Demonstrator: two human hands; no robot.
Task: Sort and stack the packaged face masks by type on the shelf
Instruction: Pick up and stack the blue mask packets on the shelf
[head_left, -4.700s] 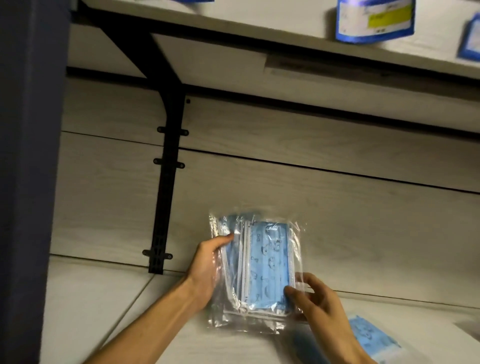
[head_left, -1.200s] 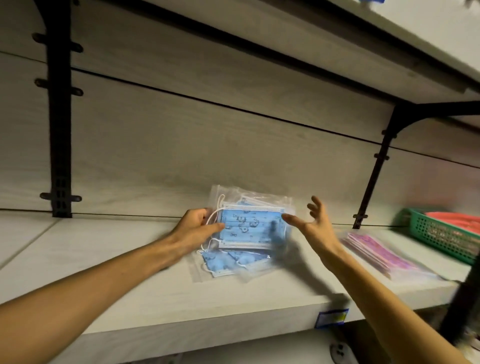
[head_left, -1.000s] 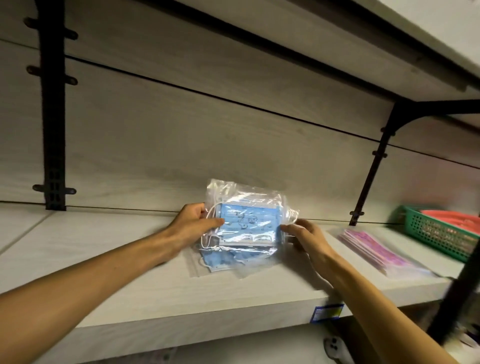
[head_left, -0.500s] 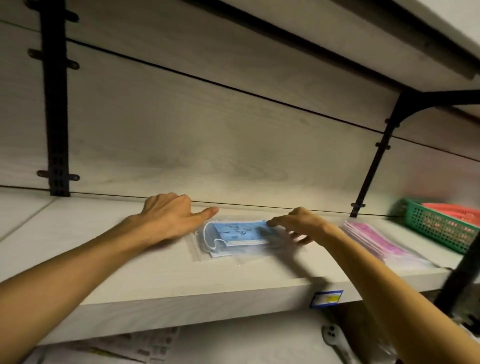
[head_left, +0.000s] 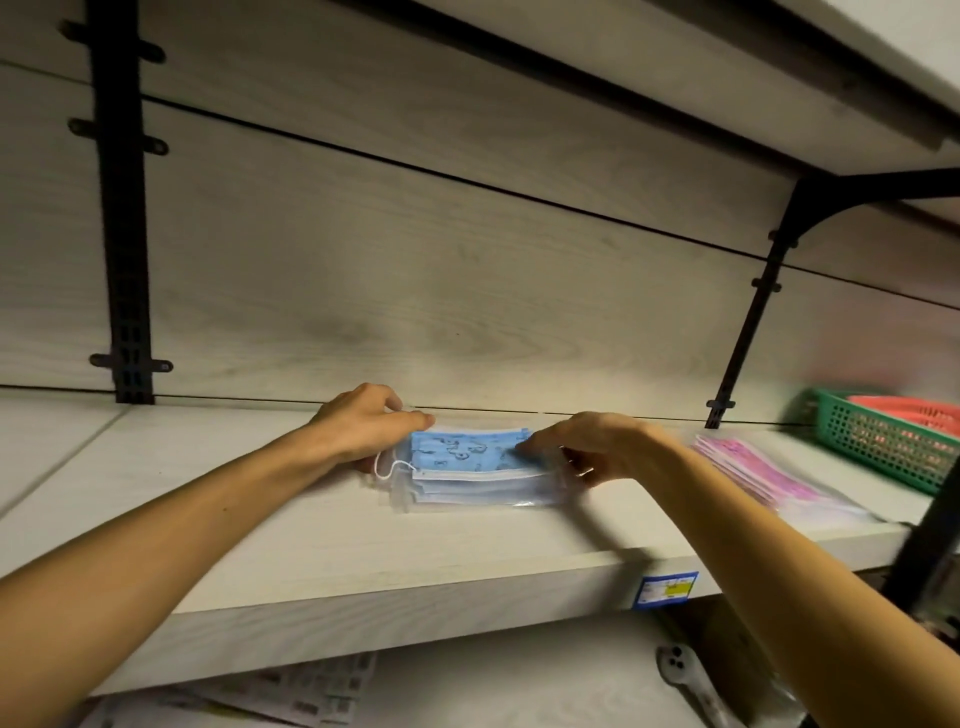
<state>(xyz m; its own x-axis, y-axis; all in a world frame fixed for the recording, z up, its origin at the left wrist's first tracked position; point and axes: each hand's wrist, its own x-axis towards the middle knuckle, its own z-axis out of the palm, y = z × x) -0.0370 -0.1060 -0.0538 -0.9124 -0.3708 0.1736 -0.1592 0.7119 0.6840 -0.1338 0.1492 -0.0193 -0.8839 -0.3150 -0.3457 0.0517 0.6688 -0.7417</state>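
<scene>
blue mask packs (head_left: 470, 460) stacked flat in clear bags at the middle of the frame, on the pale shelf (head_left: 311, 551). left hand (head_left: 363, 423) at the stack's left end, fingers curled on the top pack's edge. right hand (head_left: 597, 441) at the right end, fingertips resting on the top pack; can't tell if it grips. pink mask packs (head_left: 753, 475) piled to the right, apart from the blue. green basket (head_left: 883, 436) at far right edge. blue price tag (head_left: 665, 590) on the shelf's front lip, lower right.
</scene>
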